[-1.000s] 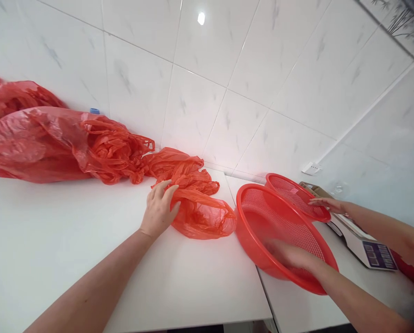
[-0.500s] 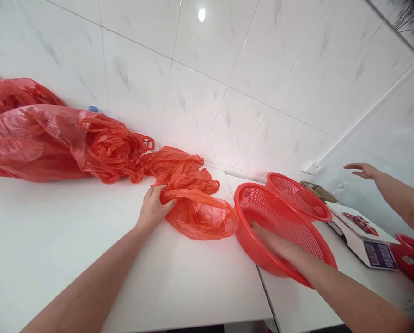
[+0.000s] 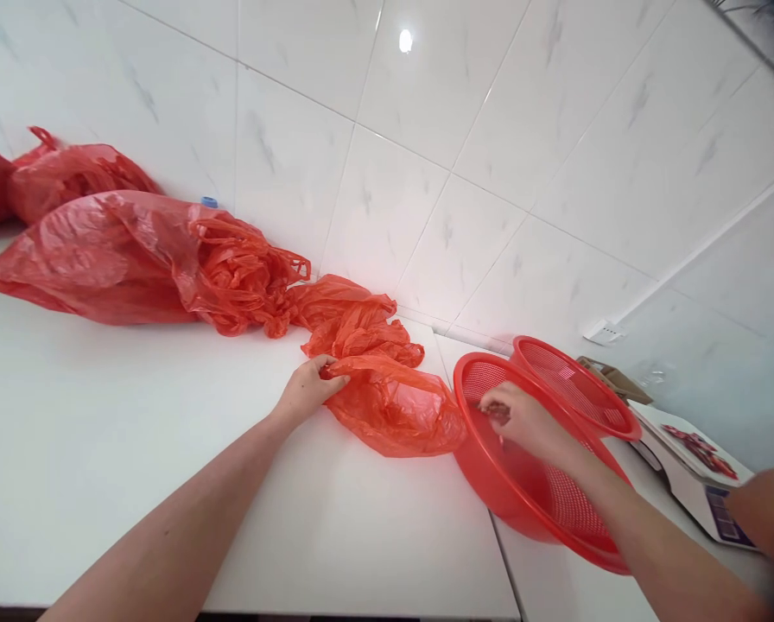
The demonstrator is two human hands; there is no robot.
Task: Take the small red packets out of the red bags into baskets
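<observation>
My left hand (image 3: 310, 389) pinches the rim of a thin red plastic bag (image 3: 393, 406), which lies on its side with its mouth facing right. Against the large red colander (image 3: 471, 458) the bag's mouth rests close to the rim. Inside that colander's opening, my right hand (image 3: 523, 419) is closed, its fingers round a small reddish-brown clump. What the clump is exactly is too small to tell.
More crumpled red plastic bags (image 3: 102, 259) lie along the tiled wall. Behind the large colander stands a second red colander (image 3: 568, 380). A scale (image 3: 675, 471) with small red items on its pan is at the right, near a co-worker's blurred arm (image 3: 769, 510).
My right hand has risen from inside the colander and now shows a small clump in its fingers. The co-worker's arm has lowered at the right. My left hand keeps hold of the bag.
</observation>
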